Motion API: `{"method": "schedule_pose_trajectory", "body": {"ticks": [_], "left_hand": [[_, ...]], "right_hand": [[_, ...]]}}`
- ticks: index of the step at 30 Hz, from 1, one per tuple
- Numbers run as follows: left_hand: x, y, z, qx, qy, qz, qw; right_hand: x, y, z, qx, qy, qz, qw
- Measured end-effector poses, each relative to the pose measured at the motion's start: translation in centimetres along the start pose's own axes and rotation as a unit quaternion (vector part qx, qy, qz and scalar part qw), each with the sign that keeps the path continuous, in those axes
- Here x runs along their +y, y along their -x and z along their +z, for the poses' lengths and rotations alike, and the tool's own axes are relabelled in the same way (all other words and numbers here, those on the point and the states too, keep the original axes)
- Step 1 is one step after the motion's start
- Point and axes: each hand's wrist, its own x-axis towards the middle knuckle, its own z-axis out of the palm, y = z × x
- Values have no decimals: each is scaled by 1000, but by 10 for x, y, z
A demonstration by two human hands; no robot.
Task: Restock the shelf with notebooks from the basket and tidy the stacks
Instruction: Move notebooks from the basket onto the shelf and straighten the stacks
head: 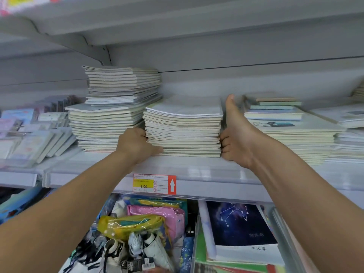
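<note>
A stack of pale notebooks (183, 133) sits in the middle of the white shelf (197, 168). My left hand (137, 145) grips the stack's lower left corner, fingers curled behind it and the thumb lying along its bottom front edge. My right hand (236, 138) presses against the stack's right side, thumb pointing up along the edge and fingers curled at the lower right corner. A taller, uneven notebook stack (116, 107) stands just left of it. Another stack (291, 134) lies to the right. No basket is in view.
A shelf board (177, 20) hangs close overhead. Small packaged notebooks (33, 131) lean at the far left. A price tag (154, 183) marks the shelf's front rail. Below lie pencil cases (153, 215) and a dark star-pattern notebook (240, 223).
</note>
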Motion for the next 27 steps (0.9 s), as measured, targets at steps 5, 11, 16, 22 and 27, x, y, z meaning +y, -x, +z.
{"method": "schedule_pose_trajectory", "body": {"ticks": [5, 11, 16, 22, 27], "left_hand": [[-6, -4, 2, 37, -17, 33, 999], [0, 3, 8, 64, -71, 99, 990], [4, 0, 8, 58, -160, 88, 982], [6, -1, 7, 30, -196, 118, 973], [-4, -3, 5, 43, -177, 145, 972]], "right_hand": [[1, -3, 8, 0, -11, 40, 999], [8, -13, 10, 7, -41, 14, 999], [13, -9, 4, -13, -56, 5, 998], [28, -3, 8, 108, 418, -102, 896], [35, -16, 15, 197, 459, -167, 850]]}}
